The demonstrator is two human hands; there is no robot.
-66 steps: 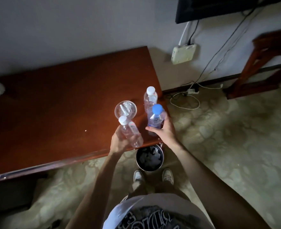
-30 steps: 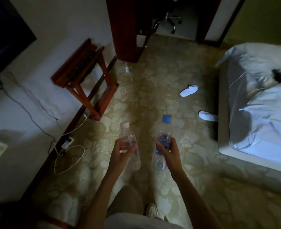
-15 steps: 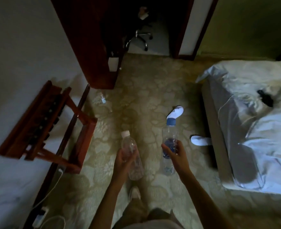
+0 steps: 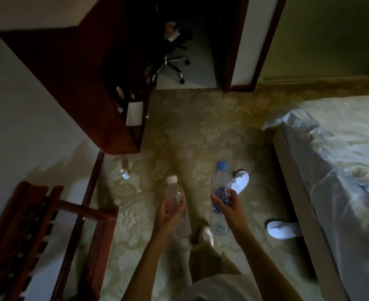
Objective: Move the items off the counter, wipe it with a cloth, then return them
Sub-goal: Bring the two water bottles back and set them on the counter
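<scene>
My left hand (image 4: 168, 213) grips a clear plastic bottle with a white cap (image 4: 176, 192), held roughly upright over the carpet. In my right hand (image 4: 231, 205) is a second clear bottle with a blue cap and blue label (image 4: 220, 181), also upright. Both bottles are held in front of my body, a short gap between them. The counter is out of view. A third clear bottle (image 4: 124, 172) stands on the carpet near the foot of a dark wooden cabinet.
A dark wooden cabinet (image 4: 88, 83) stands ahead on the left. A wooden luggage rack (image 4: 38, 233) is by the left wall. A bed (image 4: 342, 170) fills the right side, two white slippers (image 4: 241, 181) lie beside it. An office chair (image 4: 172, 66) shows through the doorway.
I turned away from the counter with a bottle in each hand and have walked along the carpet. The cabinet, the floor bottle and the slippers have come closer.
</scene>
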